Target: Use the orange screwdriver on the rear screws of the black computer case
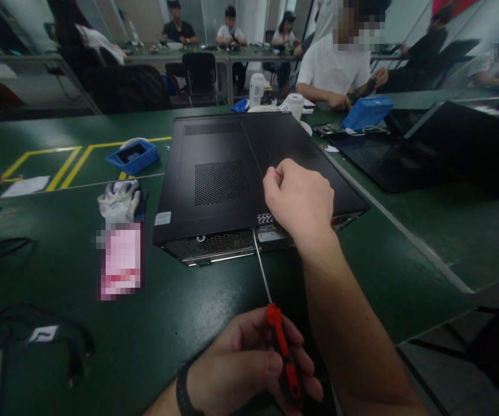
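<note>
A black computer case (227,138) lies flat on the green table, its rear panel (221,241) facing me. My left hand (249,361), wearing a dark wristband, is closed around the red and black handle of a screwdriver (280,341). The thin metal shaft points away from me, and its tip meets the top of the rear panel near the middle. Curled into a fist, my right hand (299,199) rests on the case's top cover near the rear edge. Its inner fingers are hidden, so I cannot make out what they hold, if anything.
Left of the case are grey work gloves (119,202), a blurred pink item (122,257) and a blue bin (134,156). Black cables (73,341) lie at lower left. A co-worker (336,69) sits across, by another blue bin (367,112). Dark panels (388,162) lie right.
</note>
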Tool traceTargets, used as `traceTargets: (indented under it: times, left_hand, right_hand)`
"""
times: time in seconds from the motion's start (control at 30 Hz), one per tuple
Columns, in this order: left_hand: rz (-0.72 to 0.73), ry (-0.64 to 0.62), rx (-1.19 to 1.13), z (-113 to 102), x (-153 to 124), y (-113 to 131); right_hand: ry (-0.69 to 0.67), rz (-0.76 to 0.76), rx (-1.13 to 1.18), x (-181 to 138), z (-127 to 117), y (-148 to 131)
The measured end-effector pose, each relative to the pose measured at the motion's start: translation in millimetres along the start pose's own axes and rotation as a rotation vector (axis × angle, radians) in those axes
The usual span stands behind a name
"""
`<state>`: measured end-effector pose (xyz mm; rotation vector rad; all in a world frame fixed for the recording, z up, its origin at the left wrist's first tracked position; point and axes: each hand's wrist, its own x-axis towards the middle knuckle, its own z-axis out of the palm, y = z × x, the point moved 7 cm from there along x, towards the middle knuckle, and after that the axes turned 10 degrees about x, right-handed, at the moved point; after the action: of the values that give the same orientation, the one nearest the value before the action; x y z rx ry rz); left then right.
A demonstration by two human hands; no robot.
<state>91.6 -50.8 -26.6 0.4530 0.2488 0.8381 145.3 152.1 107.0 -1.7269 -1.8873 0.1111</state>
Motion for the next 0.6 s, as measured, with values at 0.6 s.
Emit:
traceTargets:
  times: [0.6]
  left_hand:
    - [0.044,-0.034,0.033,-1.1,-0.8,-5.4]
  right_hand:
    - [0.01,-0.01,0.002,-0.9,-0.3,-0.5]
